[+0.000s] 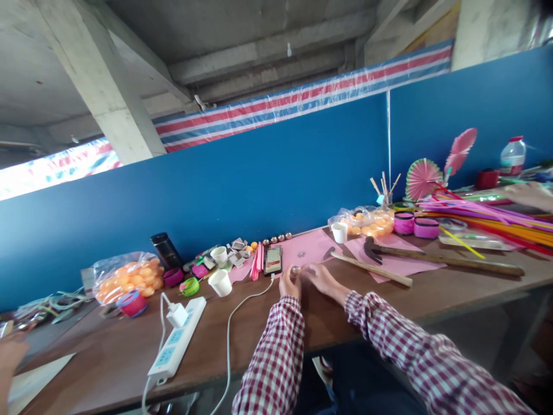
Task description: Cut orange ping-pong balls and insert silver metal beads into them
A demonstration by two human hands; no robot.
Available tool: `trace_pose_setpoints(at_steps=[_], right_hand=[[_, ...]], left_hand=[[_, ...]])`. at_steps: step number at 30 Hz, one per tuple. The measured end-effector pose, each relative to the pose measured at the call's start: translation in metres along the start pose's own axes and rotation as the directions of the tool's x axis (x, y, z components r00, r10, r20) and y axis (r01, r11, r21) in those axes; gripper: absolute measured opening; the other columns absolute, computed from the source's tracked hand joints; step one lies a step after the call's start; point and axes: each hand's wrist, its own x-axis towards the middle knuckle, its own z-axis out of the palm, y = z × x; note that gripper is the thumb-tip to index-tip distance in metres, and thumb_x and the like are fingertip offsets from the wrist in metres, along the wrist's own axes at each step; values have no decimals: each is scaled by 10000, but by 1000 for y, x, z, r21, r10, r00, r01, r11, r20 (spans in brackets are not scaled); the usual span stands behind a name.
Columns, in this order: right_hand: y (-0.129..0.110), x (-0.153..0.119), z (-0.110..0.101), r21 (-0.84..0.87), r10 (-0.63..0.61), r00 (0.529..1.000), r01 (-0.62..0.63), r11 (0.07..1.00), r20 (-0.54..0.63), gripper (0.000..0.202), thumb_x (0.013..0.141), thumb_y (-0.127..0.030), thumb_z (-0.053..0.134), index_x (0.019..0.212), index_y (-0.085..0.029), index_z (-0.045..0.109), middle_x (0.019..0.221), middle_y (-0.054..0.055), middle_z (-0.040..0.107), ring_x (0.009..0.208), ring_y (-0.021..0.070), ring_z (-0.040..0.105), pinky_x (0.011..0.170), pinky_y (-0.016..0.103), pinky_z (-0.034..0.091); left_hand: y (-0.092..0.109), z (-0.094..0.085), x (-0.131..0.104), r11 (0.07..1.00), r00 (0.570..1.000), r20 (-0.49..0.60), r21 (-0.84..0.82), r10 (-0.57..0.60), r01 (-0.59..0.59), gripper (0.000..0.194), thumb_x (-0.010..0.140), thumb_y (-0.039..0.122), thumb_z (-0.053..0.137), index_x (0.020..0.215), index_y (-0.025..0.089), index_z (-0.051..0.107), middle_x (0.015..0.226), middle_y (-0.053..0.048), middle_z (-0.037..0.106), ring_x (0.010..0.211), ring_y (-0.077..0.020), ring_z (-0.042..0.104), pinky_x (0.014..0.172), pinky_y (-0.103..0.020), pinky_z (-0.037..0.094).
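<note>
Two checked sleeves reach over the near edge of the worktop [108, 363]. The left hand [290, 283] pinches a small metal ball [296, 270] between its fingertips, just above the wood. The right hand [322, 278] lies beside it with fingers loosely curled, its tips close to the ball; whether they touch it cannot be told. Near the left edge lies a power strip [175, 340] with a white plug and cable. Just beyond the hands are a phone [272, 260] and a pink sheet [309, 248]. To the right lie two hammers [432, 258]. Further back, by the blue wall, stands a row of balls [276, 238], and a bag [125, 276] of orange balls sits towards the far left.
</note>
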Motion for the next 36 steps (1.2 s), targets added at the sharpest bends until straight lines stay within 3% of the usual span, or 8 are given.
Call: trace_pose_setpoints(at_steps=[18, 36], right_hand=[[5, 0, 1, -1, 1, 999, -1, 1000, 35, 296, 747, -359, 513, 862, -123, 649, 814, 75, 672, 726, 189, 599, 685, 284, 459], [10, 1, 0, -22, -10, 998, 12, 1000, 59, 315, 760, -380, 502, 875, -126, 650, 842, 70, 674, 737, 190, 601, 701, 281, 456]], left_hand=[[5, -2, 0, 998, 998, 27, -37, -55, 56, 452, 592, 13, 550, 1025, 138, 593, 1040, -108, 604, 930, -196, 588, 830, -289, 472], [0, 1, 1, 999, 999, 8, -22, -31, 31, 411, 607, 25, 553, 1000, 136, 598, 1035, -111, 605, 931, -198, 587, 807, -294, 483]])
